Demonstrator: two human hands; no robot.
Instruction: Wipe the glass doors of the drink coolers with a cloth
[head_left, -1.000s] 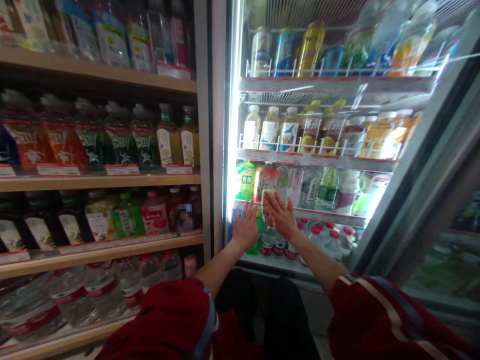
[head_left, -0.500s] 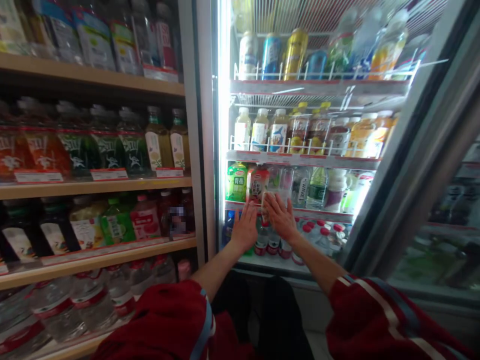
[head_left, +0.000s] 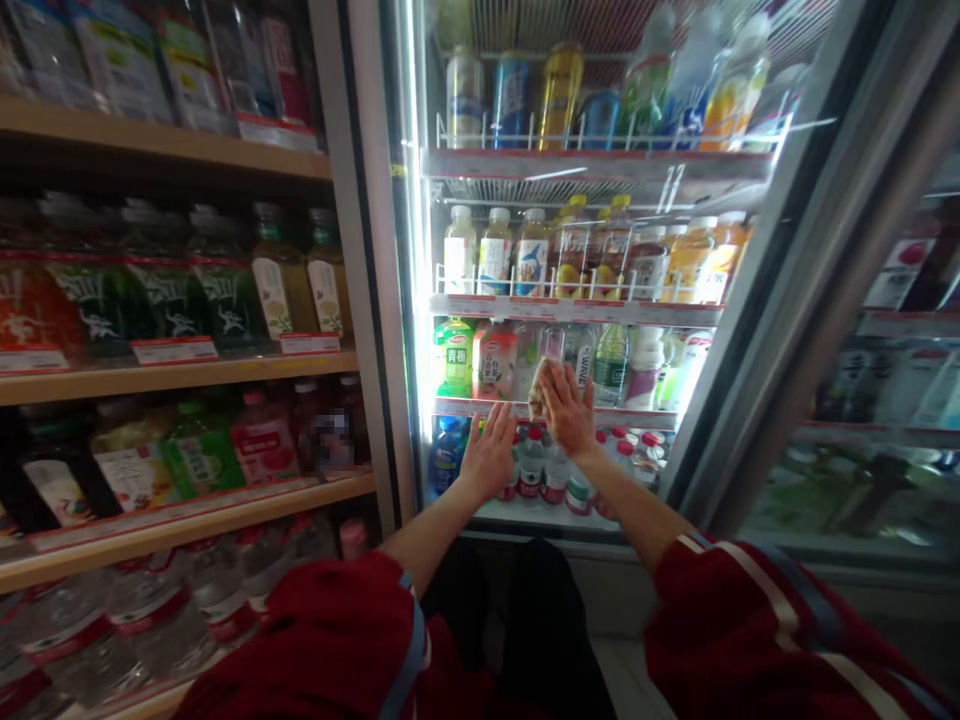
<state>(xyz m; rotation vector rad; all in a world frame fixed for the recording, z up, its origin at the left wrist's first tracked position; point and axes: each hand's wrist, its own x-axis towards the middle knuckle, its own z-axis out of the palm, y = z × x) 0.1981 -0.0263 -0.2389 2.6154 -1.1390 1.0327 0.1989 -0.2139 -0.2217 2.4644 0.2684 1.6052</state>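
Against the glass door [head_left: 556,174] of a lit drinks cooler, my right hand [head_left: 571,412] presses a bunched beige-brown cloth [head_left: 537,393]. Its fingers lie over the cloth, in front of clear bottles on a lower shelf. To the left and slightly lower, my left hand [head_left: 489,456] rests flat with its fingers stretched out, holding nothing. It appears to touch the glass, just below a red-labelled bottle [head_left: 494,360]. A green-labelled bottle [head_left: 454,360] stands further left behind the door.
Wooden shelves [head_left: 180,355] packed with bottles flank the cooler on the left. A metal door frame [head_left: 806,270] slants down on the right, with another glass-fronted section [head_left: 862,400] beyond it. Cans [head_left: 560,95] and bottles line the cooler's upper shelf.
The view has shifted, so the cooler sits further left in it. Against the bottles behind, my right hand and the cloth have moved right; my left hand has also moved slightly right.
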